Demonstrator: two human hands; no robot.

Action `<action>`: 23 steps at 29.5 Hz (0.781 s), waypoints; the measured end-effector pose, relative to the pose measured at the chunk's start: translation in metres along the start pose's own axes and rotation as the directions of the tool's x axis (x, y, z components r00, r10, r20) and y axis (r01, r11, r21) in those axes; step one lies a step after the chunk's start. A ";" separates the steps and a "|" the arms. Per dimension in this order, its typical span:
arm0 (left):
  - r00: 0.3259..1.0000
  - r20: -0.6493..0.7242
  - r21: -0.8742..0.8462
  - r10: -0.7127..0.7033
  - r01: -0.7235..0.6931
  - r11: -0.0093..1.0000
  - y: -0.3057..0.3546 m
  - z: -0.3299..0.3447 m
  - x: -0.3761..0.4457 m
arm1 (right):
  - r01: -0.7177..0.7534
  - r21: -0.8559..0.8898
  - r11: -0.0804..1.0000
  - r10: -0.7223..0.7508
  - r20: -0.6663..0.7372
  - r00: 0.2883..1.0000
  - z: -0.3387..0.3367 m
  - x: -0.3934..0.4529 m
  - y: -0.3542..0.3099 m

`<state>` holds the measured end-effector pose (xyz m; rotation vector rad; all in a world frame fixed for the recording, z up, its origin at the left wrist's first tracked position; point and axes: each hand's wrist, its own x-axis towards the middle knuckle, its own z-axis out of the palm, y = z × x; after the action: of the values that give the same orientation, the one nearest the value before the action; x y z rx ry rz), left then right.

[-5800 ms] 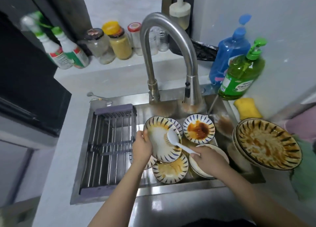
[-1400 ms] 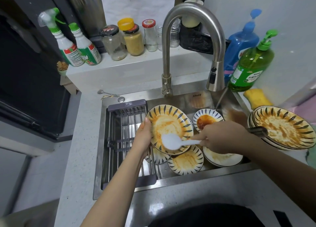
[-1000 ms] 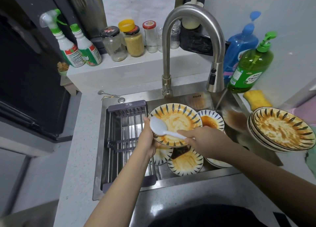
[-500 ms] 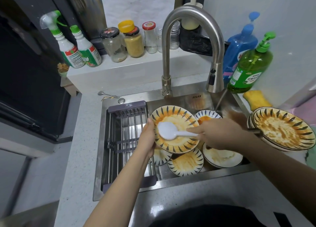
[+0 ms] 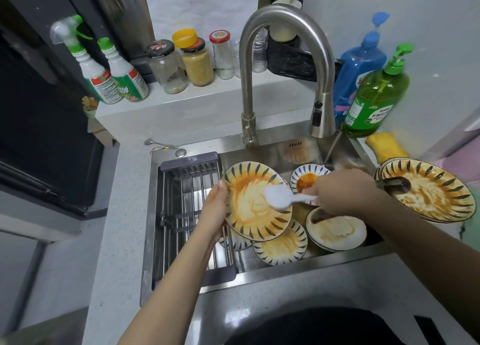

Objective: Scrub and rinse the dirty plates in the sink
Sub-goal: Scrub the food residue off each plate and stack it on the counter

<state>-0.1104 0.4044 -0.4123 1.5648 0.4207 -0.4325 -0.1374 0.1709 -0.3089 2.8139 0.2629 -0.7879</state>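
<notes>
Two hands work over the sink (image 5: 259, 147), head view, the only view. Left hand (image 5: 213, 207), at nine o'clock of the held plate (image 5: 254, 202), grips its rim and tilts it up above the other dishes. Right hand (image 5: 340, 191), at three o'clock, pinches the handle of a white scraper (image 5: 279, 198) whose blade lies on the plate's orange sauce. More dirty plates sit below at six o'clock (image 5: 280, 246); a stack (image 5: 428, 189) waits on the counter at three o'clock. Faucet (image 5: 285, 67) stands at twelve o'clock, a thin stream falling from it. Good practice, as a judgement: keep the plate tilted, press the blade flat, sweep outward from the centre so residue drops into the basin.
</notes>
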 end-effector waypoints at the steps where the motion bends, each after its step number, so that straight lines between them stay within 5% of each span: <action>1: 1.000 0.014 0.001 -0.013 0.013 1.000 0.000 0.003 -0.001 | -0.026 0.011 1.000 0.027 -0.060 0.998 0.002 0.002 -0.001; 4: 0.999 0.033 -0.075 -0.043 0.046 0.996 0.003 0.010 -0.004 | 0.106 0.139 0.985 -0.082 -0.165 0.983 0.009 0.003 -0.016; 7: 0.999 0.028 -0.147 -0.035 0.038 0.988 0.006 0.006 -0.003 | 0.152 0.217 0.964 -0.140 -0.073 0.988 0.008 -0.005 -0.007; 10: 0.996 0.072 -0.224 -0.044 0.059 0.973 0.004 -0.006 0.000 | -0.020 0.224 0.974 0.036 -0.069 0.997 0.013 -0.003 0.014; 12: 0.990 0.115 -0.217 -0.076 0.099 0.971 0.000 -0.009 0.002 | -0.075 0.376 0.923 0.136 -0.138 0.981 0.024 0.001 0.016; 14: 0.982 0.142 -0.232 -0.123 0.154 0.961 -0.004 -0.011 0.002 | -0.013 0.683 0.730 0.184 -0.179 0.967 0.043 0.006 0.005; 17: 0.968 0.170 -0.250 -0.184 0.223 0.942 -0.011 -0.011 0.002 | 0.073 0.955 0.288 0.272 -0.155 0.950 0.068 0.009 -0.008; 19: 0.952 0.193 -0.288 -0.237 0.286 0.914 -0.018 -0.011 0.001 | 0.058 0.996 0.066 0.258 -0.073 0.963 0.074 0.009 -0.014; 23: 0.916 0.268 -0.344 -0.298 0.380 0.859 -0.033 -0.004 -0.003 | -0.063 0.986 -0.153 0.105 0.080 0.991 0.078 0.013 -0.020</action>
<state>-0.1298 0.4096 -0.4385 1.0429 0.5885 -0.7318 -0.1696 0.1729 -0.3840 4.1650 -1.2006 -1.3007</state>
